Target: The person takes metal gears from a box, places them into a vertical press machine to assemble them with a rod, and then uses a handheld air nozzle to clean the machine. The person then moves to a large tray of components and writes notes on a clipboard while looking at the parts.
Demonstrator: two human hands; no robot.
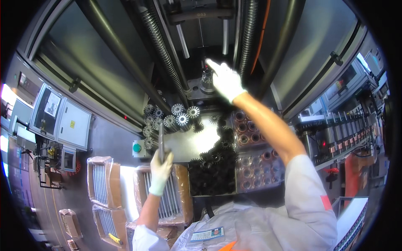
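My left hand [161, 169], in a white glove, is closed around a grey metal shaft [161, 140] that stands up from the fist. My right hand [227, 81], also gloved, reaches far forward into the press. Its index finger stretches out over the top of a round metal fixture [207, 81], and the other fingers are partly washed out by glare. I cannot make out anything in that hand. Slotted round metal cores [182, 119] stand in a cluster beyond the left hand. A heap of dark slotted discs [212, 173] lies nearer my body.
Copper-coloured rings [255, 171] sit in clear plastic trays at right. Cartons of metal shafts [165, 192] stand at lower left. A green button [137, 147] is on the bench's left side. Dark columns [121, 54] and ribbed hoses [159, 42] flank the press.
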